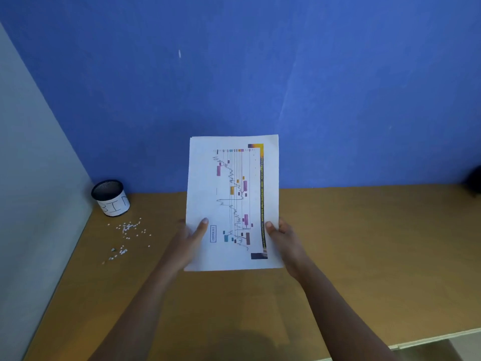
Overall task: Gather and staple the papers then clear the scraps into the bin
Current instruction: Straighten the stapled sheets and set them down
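White papers [231, 201], item one: a sheaf with a coloured chart on the facing sheet, lifted clear of the wooden desk [364, 243] and standing nearly upright in front of the blue wall [260, 74], lower edge nearest me. The edges look fairly square, so I judge the gathering done or close to it; I cannot tell how many sheets lie behind the top one. No staple shows on any corner and no stapler is in view, so I log the stapling as not yet done

Left hand [191, 237]: clamped on the sheaf's lower left edge, thumb flat on the printed face, fingers hidden behind

Right hand [282, 234]: the same pinch on the lower right edge, thumb on the front beside the dark margin strip, fingers behind. Both forearms reach in from the near edge of the desk, roughly mirrored

Scraps [128, 230]: small white bits scattered on the desk, well to the left of the sheaf and near the bin, none in either hand

Bin [110, 198]: dark mesh cup with a white label lettered BIN, upright in the far left corner against the grey side wall [39, 178]

Clearing: all left to do, by my reading
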### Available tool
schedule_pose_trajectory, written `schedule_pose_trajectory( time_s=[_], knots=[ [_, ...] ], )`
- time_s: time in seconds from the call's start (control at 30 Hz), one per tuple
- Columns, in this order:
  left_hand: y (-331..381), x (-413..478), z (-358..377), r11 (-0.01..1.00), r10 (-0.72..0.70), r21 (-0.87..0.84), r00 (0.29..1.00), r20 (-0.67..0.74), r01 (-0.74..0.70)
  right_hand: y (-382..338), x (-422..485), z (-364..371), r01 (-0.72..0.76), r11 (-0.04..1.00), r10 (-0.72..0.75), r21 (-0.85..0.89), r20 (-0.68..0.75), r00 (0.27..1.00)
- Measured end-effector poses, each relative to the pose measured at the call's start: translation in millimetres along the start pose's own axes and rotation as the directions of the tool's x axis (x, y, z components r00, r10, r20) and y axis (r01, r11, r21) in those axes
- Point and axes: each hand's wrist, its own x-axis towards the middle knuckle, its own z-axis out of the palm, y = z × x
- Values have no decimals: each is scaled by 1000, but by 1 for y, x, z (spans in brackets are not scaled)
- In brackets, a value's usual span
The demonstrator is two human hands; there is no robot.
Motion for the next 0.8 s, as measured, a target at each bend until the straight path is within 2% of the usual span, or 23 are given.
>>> schedule_pose_trajectory(
  time_s=[0.1, 0.17, 0.37, 0.47, 0.8],
  knots=[
    [-5, 3, 3, 984, 2, -180, 997, 74, 11, 2, 5, 3, -45, 999, 45, -16, 11, 999],
    [-1, -1, 1, 974, 67, -218, 997, 45, -55, 4, 5, 3, -63, 998, 63, -13, 29, 998],
    [-13, 7, -7, 986, 125, -122, 991, 55, -117, 12, 1, 11, -119, 992, 121, -33, 65, 990],
    [-12, 13, -8, 983, 122, -143, 991, 49, -114, 14, 6, 16, -140, 989, 142, -39, 50, 989],
    [-13, 39, 20, 993, 109, -56, 993, 45, -107, 21, 25, -2, -222, 970, 218, -95, -50, 975]
  ],
)
